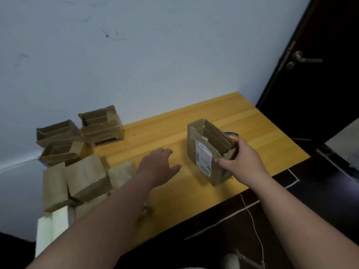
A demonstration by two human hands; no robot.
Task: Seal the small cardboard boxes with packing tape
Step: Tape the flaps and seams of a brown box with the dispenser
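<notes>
**Open box in hand, tape not yet picked up**

Nearest the viewer, both forearms reach out over the yellow wooden table [194,117]. The left hand [158,165] hovers above the tabletop with its fingers spread and relaxed, gripping nothing; just left of those fingers lies a heap of closed boxes [85,177] and a pale foam block [51,228]. The right hand [240,160] clamps the open box [204,150], thumb on the labelled side and fingers hooked over the far rim. Its flaps stand up, so sealing has not started on this one. Just beyond the right fingertips a tape roll [231,135] peeks out from behind the box.

Judging by this, the step is positioning the box. Next the flaps need folding flat, probably by the free left hand, and then the tape must be fetched.

Farther off, well left of the left fingers, three open boxes [81,133] sit against the pale wall [136,55]. A dark door [320,65] with a lever handle stands at far right.
</notes>
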